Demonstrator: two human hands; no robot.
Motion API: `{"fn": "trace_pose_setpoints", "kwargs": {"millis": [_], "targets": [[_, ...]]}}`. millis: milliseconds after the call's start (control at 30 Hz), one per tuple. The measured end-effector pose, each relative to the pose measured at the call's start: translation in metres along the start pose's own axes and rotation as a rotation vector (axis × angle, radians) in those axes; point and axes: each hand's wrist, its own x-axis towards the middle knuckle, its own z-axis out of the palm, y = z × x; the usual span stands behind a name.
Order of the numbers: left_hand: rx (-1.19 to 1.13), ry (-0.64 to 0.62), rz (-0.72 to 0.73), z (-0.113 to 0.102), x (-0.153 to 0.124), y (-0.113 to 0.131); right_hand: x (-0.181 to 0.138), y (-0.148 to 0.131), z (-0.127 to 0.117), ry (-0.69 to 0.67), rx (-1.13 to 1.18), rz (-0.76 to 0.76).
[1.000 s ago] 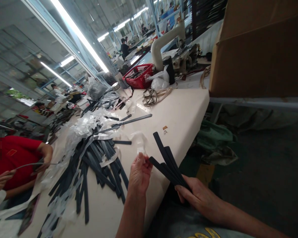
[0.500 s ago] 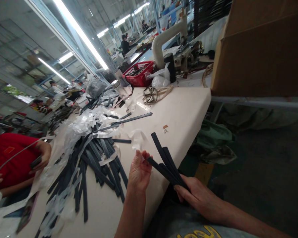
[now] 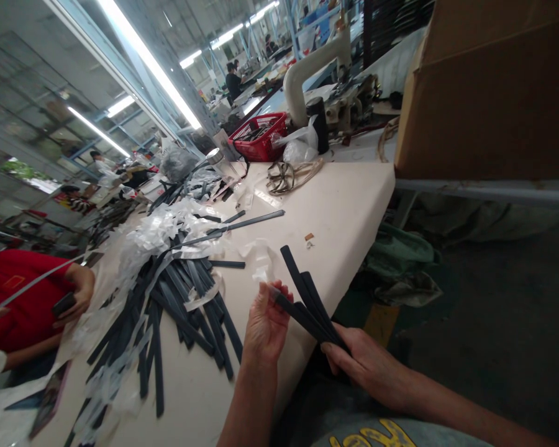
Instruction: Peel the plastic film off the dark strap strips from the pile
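Note:
My right hand [image 3: 363,366] is closed round the lower ends of a fan of dark strips [image 3: 307,301] held over the table's near edge. My left hand [image 3: 266,323] pinches the tip of one strip in that fan, where a bit of clear film [image 3: 261,274] sticks up. A heap of similar dark strips [image 3: 186,298] mixed with clear plastic film [image 3: 161,233] lies on the cream table [image 3: 345,211] just left of my hands.
A person in a red shirt [image 3: 23,298] sits across at the left, pulling a long strip. A red basket [image 3: 258,136], a white bag, a coil of cord [image 3: 284,177] and a sewing machine stand at the far end. A cardboard box [image 3: 484,93] rises at the right.
My left hand has moved slightly up along the strip's tip. The person in red has drawn their strip further out to the left.

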Motion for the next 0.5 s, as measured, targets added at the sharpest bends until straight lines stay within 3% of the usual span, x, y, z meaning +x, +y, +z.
{"fn": "trace_pose_setpoints", "kwargs": {"millis": [300,433,500], "targets": [[0.134,-0.163,0.074,-0.008,-0.004,-0.025,0.006,-0.003,0.002,-0.030,0.206,0.031],[0.107,-0.058,0.150,-0.007,0.005,-0.003,-0.010,0.007,-0.008,-0.096,0.313,0.008],[0.085,-0.005,0.169,-0.007,0.008,0.004,-0.022,0.016,-0.011,-0.050,0.309,0.051]]}}
